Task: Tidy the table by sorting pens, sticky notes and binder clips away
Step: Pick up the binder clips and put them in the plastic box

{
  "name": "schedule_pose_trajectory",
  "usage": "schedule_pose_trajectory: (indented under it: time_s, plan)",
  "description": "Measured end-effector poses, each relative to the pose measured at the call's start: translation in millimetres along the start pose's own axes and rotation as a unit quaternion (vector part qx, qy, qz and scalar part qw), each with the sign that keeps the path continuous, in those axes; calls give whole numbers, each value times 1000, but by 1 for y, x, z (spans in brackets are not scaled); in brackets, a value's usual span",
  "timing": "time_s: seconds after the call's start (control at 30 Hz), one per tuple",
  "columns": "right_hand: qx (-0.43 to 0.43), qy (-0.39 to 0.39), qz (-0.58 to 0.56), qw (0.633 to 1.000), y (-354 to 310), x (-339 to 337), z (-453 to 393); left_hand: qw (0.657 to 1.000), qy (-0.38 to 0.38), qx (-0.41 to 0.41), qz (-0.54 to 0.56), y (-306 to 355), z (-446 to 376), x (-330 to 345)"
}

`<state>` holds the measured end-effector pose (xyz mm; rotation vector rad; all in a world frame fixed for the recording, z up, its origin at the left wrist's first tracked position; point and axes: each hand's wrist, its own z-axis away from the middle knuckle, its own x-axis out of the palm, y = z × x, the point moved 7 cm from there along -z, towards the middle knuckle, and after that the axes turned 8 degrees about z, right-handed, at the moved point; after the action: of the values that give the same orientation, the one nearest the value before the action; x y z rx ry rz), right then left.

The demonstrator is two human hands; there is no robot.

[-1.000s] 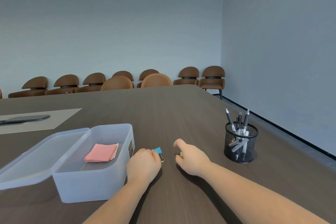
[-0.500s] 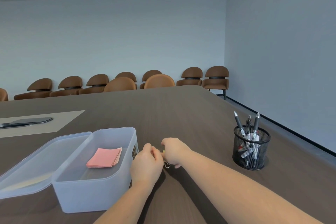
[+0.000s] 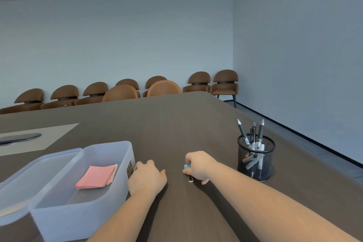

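My right hand point(image 3: 199, 165) is closed on a blue binder clip point(image 3: 187, 166) just above the dark table; the clip's silver handle point(image 3: 190, 179) hangs below my fingers. My left hand point(image 3: 146, 178) rests on the table against the right wall of a translucent plastic box point(image 3: 78, 214), fingers curled with nothing visible in them. Pink sticky notes point(image 3: 97, 176) lie inside the box. A black mesh pen cup point(image 3: 255, 158) holding several pens stands to the right of my right hand.
The box's lid point(image 3: 35, 173) lies open to its left. A dark phone point(image 3: 18, 138) rests on a pale mat point(image 3: 59, 135) at the far left. Brown chairs point(image 3: 163, 88) line the table's far edge and the wall.
My two hands met near the box, and the blue clip passed from my left hand to my right. The right hand has since drawn right with the clip; the left stayed by the box.
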<state>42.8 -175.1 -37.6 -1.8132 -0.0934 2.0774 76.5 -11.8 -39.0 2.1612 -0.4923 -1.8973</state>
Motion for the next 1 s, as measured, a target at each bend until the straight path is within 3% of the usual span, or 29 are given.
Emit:
schedule_pose_trajectory:
  time_s: [0.33, 0.53, 0.7, 1.0]
  plan:
    - [-27, 19, 78, 996, 3, 1, 0, 999, 19, 29, -13, 6, 7, 1]
    - [-7, -1, 5, 1000, 7, 0, 8, 996, 16, 89, -15, 21, 9, -2]
    - [-24, 51, -30, 998, -7, -21, 14, 992, 34, 119, -10, 47, 2, -26]
    - [-81, 104, 14, 991, -63, -71, 36, 989, 45, 142, 3, 62, 3, -92]
